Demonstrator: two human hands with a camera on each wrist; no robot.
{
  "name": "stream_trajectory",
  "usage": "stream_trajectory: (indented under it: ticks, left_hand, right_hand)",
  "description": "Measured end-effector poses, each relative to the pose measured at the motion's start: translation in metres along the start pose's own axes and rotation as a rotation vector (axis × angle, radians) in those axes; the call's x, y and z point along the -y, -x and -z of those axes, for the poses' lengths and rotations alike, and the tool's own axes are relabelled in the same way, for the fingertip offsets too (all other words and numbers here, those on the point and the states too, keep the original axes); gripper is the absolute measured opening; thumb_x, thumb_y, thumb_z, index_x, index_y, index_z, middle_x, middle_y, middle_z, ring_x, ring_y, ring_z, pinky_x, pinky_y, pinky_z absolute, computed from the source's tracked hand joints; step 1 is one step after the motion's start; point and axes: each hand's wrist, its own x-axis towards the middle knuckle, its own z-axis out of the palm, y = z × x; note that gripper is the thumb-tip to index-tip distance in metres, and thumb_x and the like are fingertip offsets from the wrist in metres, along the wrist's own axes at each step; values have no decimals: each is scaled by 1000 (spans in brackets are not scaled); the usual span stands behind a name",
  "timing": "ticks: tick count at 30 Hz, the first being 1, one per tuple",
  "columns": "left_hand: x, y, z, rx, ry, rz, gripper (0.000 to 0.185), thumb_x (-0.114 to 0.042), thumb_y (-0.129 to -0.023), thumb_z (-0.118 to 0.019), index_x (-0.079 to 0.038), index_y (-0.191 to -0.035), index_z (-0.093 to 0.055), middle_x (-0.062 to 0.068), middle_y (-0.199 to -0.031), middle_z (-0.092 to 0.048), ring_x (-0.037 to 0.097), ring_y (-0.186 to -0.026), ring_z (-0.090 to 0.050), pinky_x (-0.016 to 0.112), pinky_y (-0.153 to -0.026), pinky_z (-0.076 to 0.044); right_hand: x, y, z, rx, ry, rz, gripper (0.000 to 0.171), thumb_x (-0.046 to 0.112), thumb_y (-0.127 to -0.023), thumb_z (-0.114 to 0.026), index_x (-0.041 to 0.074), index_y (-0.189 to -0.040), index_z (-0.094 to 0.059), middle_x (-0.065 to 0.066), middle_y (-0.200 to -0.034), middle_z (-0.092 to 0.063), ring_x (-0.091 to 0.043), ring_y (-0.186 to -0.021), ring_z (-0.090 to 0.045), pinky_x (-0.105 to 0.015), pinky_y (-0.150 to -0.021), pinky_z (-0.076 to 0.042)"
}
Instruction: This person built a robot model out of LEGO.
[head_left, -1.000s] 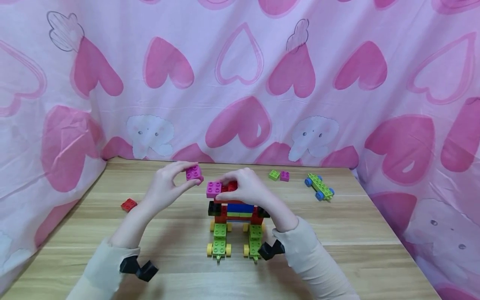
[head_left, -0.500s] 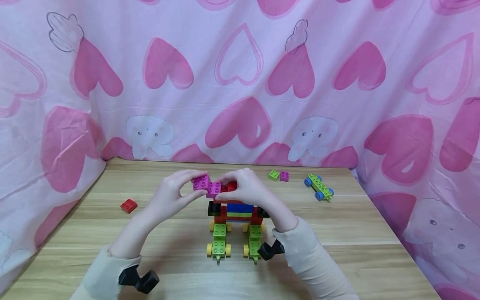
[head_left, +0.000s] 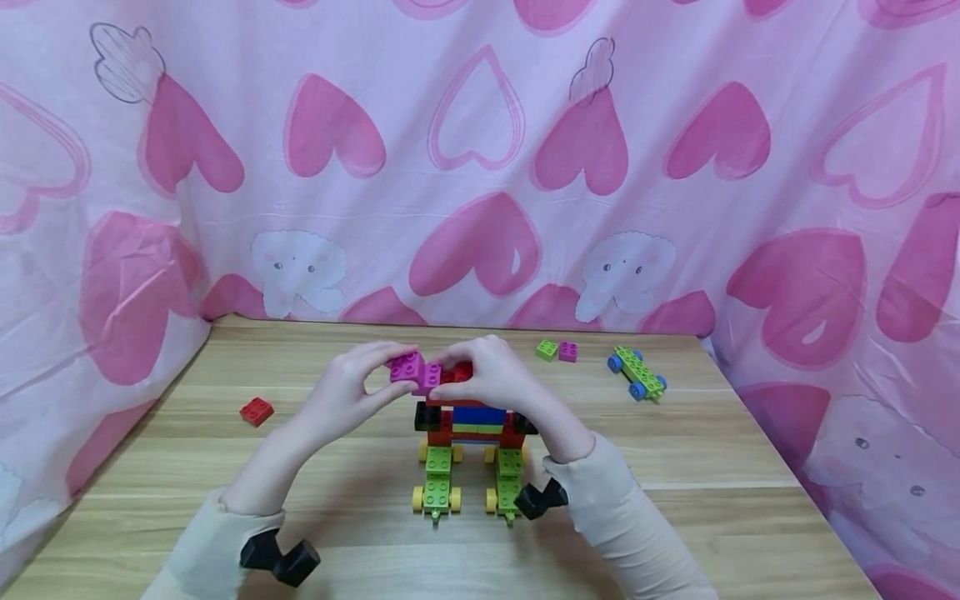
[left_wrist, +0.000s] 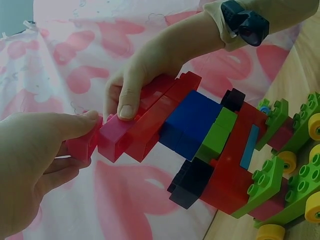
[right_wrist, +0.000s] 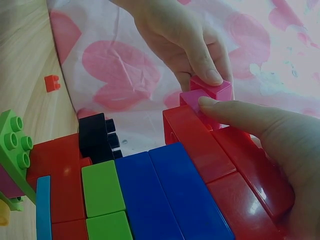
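Two hands met atop the brick model [head_left: 471, 433] on the table [head_left: 750, 517]: the left hand [head_left: 348, 396] pinched a magenta brick [head_left: 405, 365] against its mate, the right hand [head_left: 495, 375] gripped the top, with a firm press seemingly needed next.

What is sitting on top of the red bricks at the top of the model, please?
A pink brick sits there, steadied by the right hand. The left hand pinches a second pink brick against it. Fingers hide the joint.
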Motion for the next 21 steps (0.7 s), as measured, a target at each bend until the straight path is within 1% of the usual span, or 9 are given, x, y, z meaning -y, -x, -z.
stream_trajectory:
  ticks: [6,12,16,19,21]
  left_hand:
    - [0,-2,0,19,6,13,45,-11,-79,-81,-3,-120,-67,13,-116,-71,30,-106,-67,48,-88,-56]
    - [-1,-6,3,43,12,22,41,-11,-79,-81,-3,-117,-69,11,-110,-73,24,-95,-68,44,-84,-57]
    - [-3,-11,6,80,12,27,38,-12,-80,-81,-5,-116,-70,9,-108,-73,21,-93,-67,41,-82,-57]
    - [-4,-13,9,113,10,43,38,-13,-80,-80,-5,-116,-70,8,-108,-73,21,-94,-67,41,-82,-57]
    - [-5,-15,10,134,7,56,39,-12,-80,-80,-5,-117,-70,8,-108,-73,21,-94,-67,41,-82,-58]
  right_hand:
    - [0,0,0,0,2,-2,40,33,-82,-79,11,-115,-72,-1,-103,-75,-12,-94,-65,-24,-81,-54]
    - [0,-1,0,3,2,3,40,32,-82,-79,11,-115,-72,-2,-104,-75,-13,-93,-65,-24,-80,-53]
    - [1,0,1,3,6,-3,40,32,-82,-79,11,-116,-72,-2,-104,-75,-13,-92,-64,-23,-78,-52]
    - [2,0,1,2,7,-2,40,32,-82,-80,11,-115,-72,-2,-104,-75,-12,-90,-64,-22,-75,-52]
    - [2,0,1,3,5,-2,40,32,-82,-79,11,-115,-72,-2,-104,-75,-12,-90,-64,-22,-76,-52]
